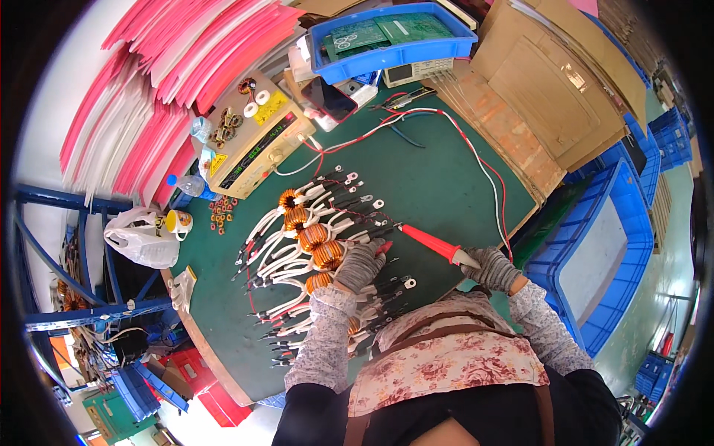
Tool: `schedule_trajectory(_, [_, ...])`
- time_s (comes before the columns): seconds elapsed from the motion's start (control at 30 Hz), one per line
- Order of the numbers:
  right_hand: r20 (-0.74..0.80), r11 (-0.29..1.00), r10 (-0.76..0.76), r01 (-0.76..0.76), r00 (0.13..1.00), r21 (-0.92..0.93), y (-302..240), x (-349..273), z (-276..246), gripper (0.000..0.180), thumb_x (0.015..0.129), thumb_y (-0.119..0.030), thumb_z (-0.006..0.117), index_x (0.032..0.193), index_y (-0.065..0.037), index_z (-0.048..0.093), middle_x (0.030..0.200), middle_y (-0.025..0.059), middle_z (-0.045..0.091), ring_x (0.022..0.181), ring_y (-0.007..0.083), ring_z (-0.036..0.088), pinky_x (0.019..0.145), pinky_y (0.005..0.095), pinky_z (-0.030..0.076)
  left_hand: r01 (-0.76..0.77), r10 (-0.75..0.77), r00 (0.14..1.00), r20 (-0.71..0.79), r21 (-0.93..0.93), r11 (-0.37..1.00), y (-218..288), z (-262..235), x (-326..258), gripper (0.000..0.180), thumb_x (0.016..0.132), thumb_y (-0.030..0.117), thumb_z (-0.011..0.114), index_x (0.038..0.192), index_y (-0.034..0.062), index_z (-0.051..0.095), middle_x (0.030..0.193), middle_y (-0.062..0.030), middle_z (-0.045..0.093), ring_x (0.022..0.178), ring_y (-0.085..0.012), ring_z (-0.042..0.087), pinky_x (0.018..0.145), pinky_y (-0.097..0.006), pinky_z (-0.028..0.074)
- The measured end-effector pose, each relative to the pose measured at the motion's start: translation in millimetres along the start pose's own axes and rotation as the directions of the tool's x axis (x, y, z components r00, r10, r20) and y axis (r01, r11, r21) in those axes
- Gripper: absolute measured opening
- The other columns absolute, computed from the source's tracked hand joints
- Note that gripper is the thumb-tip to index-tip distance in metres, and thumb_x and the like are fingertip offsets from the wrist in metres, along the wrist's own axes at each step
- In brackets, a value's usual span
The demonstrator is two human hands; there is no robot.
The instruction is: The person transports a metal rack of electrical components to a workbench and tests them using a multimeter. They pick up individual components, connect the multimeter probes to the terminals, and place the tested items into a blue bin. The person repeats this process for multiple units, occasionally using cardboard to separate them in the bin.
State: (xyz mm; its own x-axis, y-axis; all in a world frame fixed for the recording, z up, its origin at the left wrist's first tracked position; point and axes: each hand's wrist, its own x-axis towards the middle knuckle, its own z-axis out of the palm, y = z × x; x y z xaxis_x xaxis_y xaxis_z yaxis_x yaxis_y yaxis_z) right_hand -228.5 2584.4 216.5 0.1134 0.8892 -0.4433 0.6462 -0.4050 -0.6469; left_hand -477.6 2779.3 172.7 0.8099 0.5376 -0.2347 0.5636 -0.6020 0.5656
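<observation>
At centre frame, my left hand (360, 265), in a grey knit glove, presses down on a row of copper-wound toroidal coils (313, 236) with white and black leads ending in ring terminals, laid out on the green-matted counter (439, 178). The fingers curl over the leads just beside the lowest coils; whether that grip is closed on anything I cannot tell. My right hand (491, 267), also gloved, at centre right, has its grip closed around the handle of a red pointed test probe (431, 242), whose tip points left toward the coil leads near my left hand. Red and white cables (476, 160) run from the probe toward the upper centre of the frame, where a beige bench instrument with a lit display (256, 145) sits at upper left of the counter. A blue plastic tray of green circuit boards (390, 37) stands at top centre, folded brown cardboard (550, 89) at upper right, and stacked pink and white sheets (193, 59) at upper left. Empty blue plastic crates (602, 245) line the right edge.
</observation>
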Motion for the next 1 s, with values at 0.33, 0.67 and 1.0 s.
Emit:
schedule_trajectory(0.33, [0.028,0.999,0.008,-0.006,1.000,-0.052,-3.2,3.1,-18.3,0.028,0.077,-0.030,0.056,0.088,-0.004,0.059,0.071,0.0173,0.060,0.068,0.0356,0.058,0.062,0.0428,0.044,0.020,-0.019,1.000,-0.013,0.065,0.998,3.8,0.7,-0.8,0.035,0.078,0.023,0.058,0.109,0.0054,0.055,0.083,-0.0194,0.062,0.076,-0.0338,0.059,0.071,-0.040,0.046])
schedule_trajectory(0.67, [-0.013,0.972,-0.177,0.173,0.984,-0.158,-3.7,53.1,-29.4,0.026,0.078,-0.028,0.053,0.092,-0.007,0.057,0.074,0.0172,0.061,0.070,0.0359,0.059,0.064,0.0440,0.045,0.078,-0.340,0.870,-0.356,-0.582,0.809,10.8,-5.8,-1.0,0.032,0.083,0.002,0.054,0.113,0.0098,0.047,0.074,-0.0008,0.054,0.051,-0.0052,0.046,0.044,-0.020,0.040])
schedule_trajectory(1.0, [0.087,0.971,-0.154,0.167,0.984,-0.170,17.2,75.5,-42.2,0.025,0.077,-0.028,0.053,0.087,-0.005,0.058,0.071,0.0171,0.061,0.068,0.0348,0.059,0.062,0.0435,0.045,0.277,-0.344,0.892,-0.293,-0.246,0.929,30.8,-19.8,21.6,0.032,0.080,0.008,0.058,0.111,0.0037,0.053,0.086,-0.0133,0.061,0.079,-0.0254,0.058,0.073,-0.034,0.047])
